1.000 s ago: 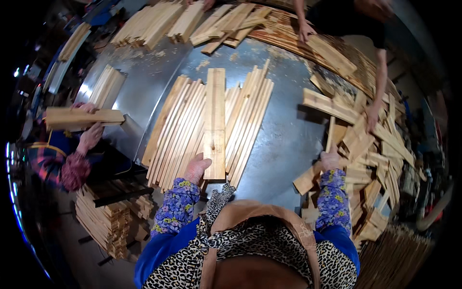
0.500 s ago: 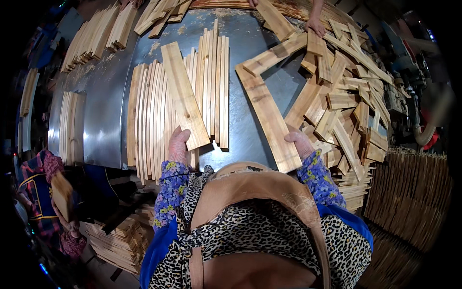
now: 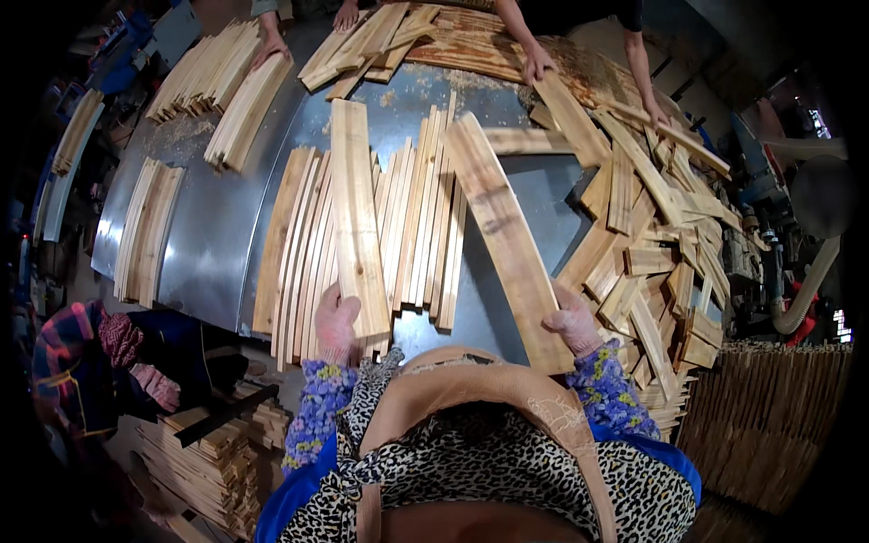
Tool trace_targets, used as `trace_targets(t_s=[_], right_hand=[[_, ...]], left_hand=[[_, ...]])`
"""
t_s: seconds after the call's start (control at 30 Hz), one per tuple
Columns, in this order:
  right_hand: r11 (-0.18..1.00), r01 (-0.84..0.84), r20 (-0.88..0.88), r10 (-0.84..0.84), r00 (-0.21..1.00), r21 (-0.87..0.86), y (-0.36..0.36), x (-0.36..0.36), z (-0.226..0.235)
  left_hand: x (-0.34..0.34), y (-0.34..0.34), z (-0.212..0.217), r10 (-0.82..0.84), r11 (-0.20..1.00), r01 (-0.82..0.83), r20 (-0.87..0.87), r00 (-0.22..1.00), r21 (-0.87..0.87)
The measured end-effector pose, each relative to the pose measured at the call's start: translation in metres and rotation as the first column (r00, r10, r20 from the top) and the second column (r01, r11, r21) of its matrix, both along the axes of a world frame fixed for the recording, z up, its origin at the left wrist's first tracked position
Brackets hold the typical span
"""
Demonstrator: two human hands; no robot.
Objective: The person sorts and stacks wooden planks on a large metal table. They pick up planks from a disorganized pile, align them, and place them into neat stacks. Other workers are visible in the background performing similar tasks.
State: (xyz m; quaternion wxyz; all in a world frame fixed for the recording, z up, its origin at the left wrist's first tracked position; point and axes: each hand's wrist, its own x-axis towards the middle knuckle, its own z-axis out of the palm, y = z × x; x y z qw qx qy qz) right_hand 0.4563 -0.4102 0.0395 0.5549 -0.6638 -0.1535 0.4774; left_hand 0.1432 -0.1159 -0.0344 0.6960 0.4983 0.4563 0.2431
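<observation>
My left hand (image 3: 335, 324) grips the near end of a wide pale plank (image 3: 355, 213) that lies on top of a row of thin wooden slats (image 3: 412, 217). My right hand (image 3: 572, 323) holds the near end of a second wide plank (image 3: 503, 231), which runs up and to the left across the metal table (image 3: 213, 235). Both hands wear pinkish gloves and flowered sleeves. The slats lie side by side between the two planks and to the left of the first one.
A loose heap of short boards (image 3: 652, 244) fills the table's right side. More slat bundles (image 3: 145, 231) lie at left and far left. Other people's hands (image 3: 534, 68) work at the far edge. A person in a plaid sleeve (image 3: 72, 353) stands at lower left beside stacked wood (image 3: 208, 462).
The right-hand plank has swung from the heap toward the slat row. The left-hand plank now lies straighter along the slats. The view has shifted so more of the far edge shows.
</observation>
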Motion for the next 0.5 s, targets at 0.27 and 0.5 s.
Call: trace_targets(t_s=[0.27,0.5], right_hand=[[0.670,-0.725,0.273,0.736,0.620,-0.159,0.190,-0.107,-0.010],[0.976,-0.210,0.143,0.201,0.969,0.053,0.170,-0.091,-0.046]], left_hand=[[0.019,0.003,-0.008,-0.091,0.953,0.145,0.206,0.974,-0.267],[-0.001,0.024,-0.018,-0.133,0.951,0.142,0.050,0.990,-0.274]])
